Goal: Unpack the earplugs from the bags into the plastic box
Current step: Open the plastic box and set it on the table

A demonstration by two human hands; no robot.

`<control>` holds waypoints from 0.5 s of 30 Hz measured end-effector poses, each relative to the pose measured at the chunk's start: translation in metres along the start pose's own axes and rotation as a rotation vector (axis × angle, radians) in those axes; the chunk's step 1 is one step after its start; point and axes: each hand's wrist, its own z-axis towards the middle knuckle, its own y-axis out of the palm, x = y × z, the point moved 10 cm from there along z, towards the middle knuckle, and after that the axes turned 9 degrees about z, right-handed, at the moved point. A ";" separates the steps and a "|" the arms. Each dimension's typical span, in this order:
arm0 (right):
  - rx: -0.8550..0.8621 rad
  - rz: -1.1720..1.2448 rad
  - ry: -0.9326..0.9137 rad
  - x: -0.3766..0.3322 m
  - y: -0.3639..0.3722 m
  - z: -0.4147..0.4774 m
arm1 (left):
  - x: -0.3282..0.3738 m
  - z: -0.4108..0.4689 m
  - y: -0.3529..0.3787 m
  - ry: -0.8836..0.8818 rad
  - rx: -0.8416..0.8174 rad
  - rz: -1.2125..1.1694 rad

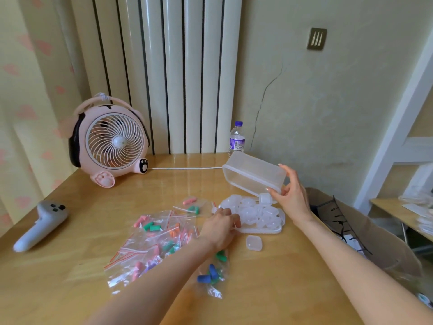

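Head view. The right hand grasps the tilted, translucent, thin-walled plastic box. The left hand rests on glossy round-cornered cases between the hands; whether it pinches one, we cannot tell. We would level the box first. Soft foam earplugs lie in crinkly zip bags beside the left forearm.

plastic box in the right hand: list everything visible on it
The plastic box is a translucent, milky rectangular tub with rounded corners and a thickened rim, and it has no lid on. It is held off the table, tipped steeply so its open mouth faces down and toward the camera. The right hand grips its right end, with fingertips at the upper and lower edges. It looks empty. One small clear case sits at its lower lip, above the pile of cases.
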 end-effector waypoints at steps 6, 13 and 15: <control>0.053 0.083 0.052 0.012 -0.001 -0.002 | -0.002 -0.003 -0.005 0.018 0.009 -0.008; 0.137 0.130 0.118 0.014 -0.010 -0.001 | -0.011 -0.004 -0.013 -0.002 0.090 0.116; 0.181 0.152 0.147 0.020 -0.015 0.001 | -0.019 -0.004 -0.017 -0.043 0.138 0.136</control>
